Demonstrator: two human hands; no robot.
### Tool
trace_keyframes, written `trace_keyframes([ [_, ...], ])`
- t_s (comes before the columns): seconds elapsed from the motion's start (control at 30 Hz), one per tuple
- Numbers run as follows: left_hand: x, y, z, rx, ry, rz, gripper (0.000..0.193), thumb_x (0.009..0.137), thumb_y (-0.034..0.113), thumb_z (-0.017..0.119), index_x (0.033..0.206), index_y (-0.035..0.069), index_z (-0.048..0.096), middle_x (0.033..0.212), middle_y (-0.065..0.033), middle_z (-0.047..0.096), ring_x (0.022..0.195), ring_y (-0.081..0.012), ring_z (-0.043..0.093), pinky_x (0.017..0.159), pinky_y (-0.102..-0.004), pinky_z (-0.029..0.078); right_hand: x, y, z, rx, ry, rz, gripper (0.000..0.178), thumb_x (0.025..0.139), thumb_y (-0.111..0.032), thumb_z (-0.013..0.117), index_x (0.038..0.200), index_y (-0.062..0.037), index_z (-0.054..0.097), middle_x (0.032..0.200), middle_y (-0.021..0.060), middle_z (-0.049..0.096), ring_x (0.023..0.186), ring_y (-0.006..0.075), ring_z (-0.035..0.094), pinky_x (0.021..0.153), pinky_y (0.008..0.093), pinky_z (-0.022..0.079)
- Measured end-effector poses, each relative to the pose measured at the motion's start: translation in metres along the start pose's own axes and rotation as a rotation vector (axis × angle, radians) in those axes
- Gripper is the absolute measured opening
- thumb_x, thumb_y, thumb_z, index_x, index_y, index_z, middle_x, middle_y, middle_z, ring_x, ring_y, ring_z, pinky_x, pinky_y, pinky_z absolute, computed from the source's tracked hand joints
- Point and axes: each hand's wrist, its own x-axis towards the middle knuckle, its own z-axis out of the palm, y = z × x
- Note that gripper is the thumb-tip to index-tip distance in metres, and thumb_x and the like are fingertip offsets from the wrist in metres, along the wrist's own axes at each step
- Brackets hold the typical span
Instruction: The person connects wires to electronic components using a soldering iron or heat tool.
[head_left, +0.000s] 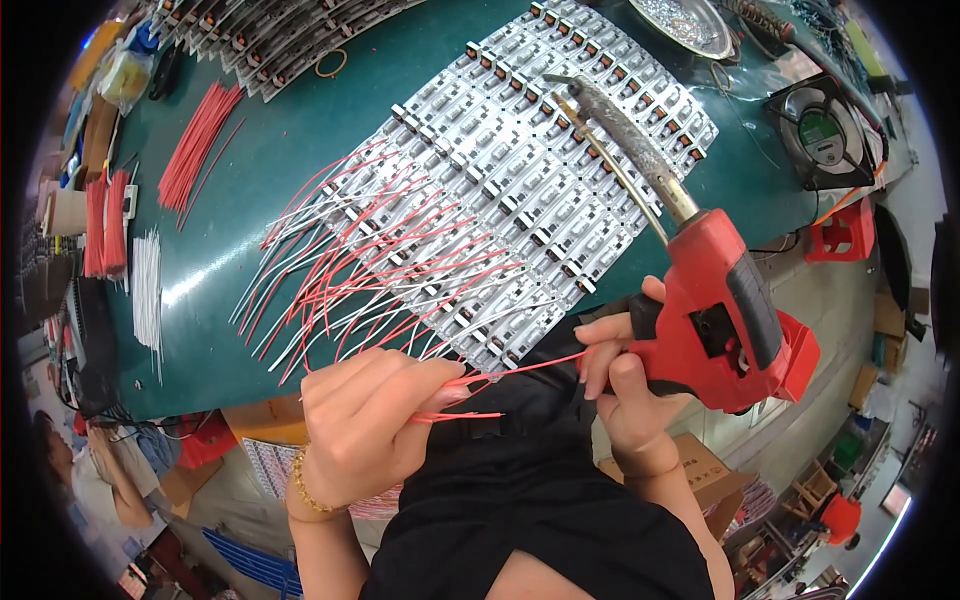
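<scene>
My left hand point(365, 425) is closed around several thin red wires point(472, 414), whose ends stick out past the fingertips. One longer red wire point(535, 367) runs from it to my right hand point(622, 385), where thumb and fingertips pinch its end. The same right hand also grips a red soldering gun point(705, 300); its metal barrel, with a thin tube alongside, points up and left over a panel of white circuit boards point(500, 170). Red and white wires point(350, 260) fan out leftward from the panel's lower left edge.
Bundles of red wires point(195, 145) and white wires point(147, 295) lie on the green table point(220, 270). More boards point(270, 45) are stacked at the far left. A metal dish point(685, 25) and black fan point(825, 133) stand far right. Another person point(110, 475) is at left.
</scene>
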Motion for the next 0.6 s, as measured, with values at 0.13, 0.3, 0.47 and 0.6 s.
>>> trace_keyframes([
  [0.13, 0.001, -0.004, 0.005, 0.000, 0.001, 0.012, 0.017, 0.072, 0.001, 0.077, 0.086, 0.003, 0.068, 0.062, -0.0068, 0.056, 0.052, -0.0208, 0.055, 0.048, -0.0305, 0.041, -0.001, -0.002, 0.005, -0.135, 0.034, 0.084, 0.063, 0.089, -0.006, 0.066, 0.141, 0.0026, 0.031, 0.083, 0.0178, 0.066, 0.049, 0.0130, 0.051, 0.052, 0.0261, 0.046],
  [0.3, 0.007, -0.009, -0.003, 0.305, 0.071, 0.015, 0.011, 0.076, -0.001, 0.073, 0.084, 0.004, 0.067, 0.067, -0.0091, 0.063, 0.055, -0.0214, 0.060, 0.049, -0.0318, 0.044, 0.000, 0.005, -0.008, -0.471, -0.124, -0.158, 0.066, 0.087, 0.001, 0.068, 0.141, 0.0020, 0.030, 0.076, 0.0103, 0.063, 0.054, 0.0110, 0.052, 0.053, 0.0235, 0.045],
  [0.47, 0.013, -0.007, -0.013, 0.337, 0.261, -0.101, 0.011, 0.077, 0.001, 0.073, 0.087, 0.005, 0.070, 0.080, -0.0095, 0.070, 0.059, -0.0211, 0.064, 0.053, -0.0322, 0.050, -0.002, 0.008, -0.010, -0.623, -0.081, -0.263, 0.066, 0.088, 0.002, 0.066, 0.142, 0.0020, 0.029, 0.076, 0.0083, 0.063, 0.056, 0.0098, 0.053, 0.055, 0.0225, 0.045],
  [0.6, 0.018, 0.019, 0.026, 0.117, 0.038, 0.202, 0.030, 0.063, 0.005, 0.073, 0.092, 0.002, 0.069, 0.101, -0.0100, 0.070, 0.070, -0.0181, 0.066, 0.054, -0.0265, 0.050, -0.001, 0.009, -0.007, -0.612, -0.188, -0.254, 0.064, 0.088, 0.006, 0.063, 0.142, 0.0026, 0.028, 0.077, 0.0081, 0.063, 0.058, 0.0100, 0.054, 0.057, 0.0229, 0.046],
])
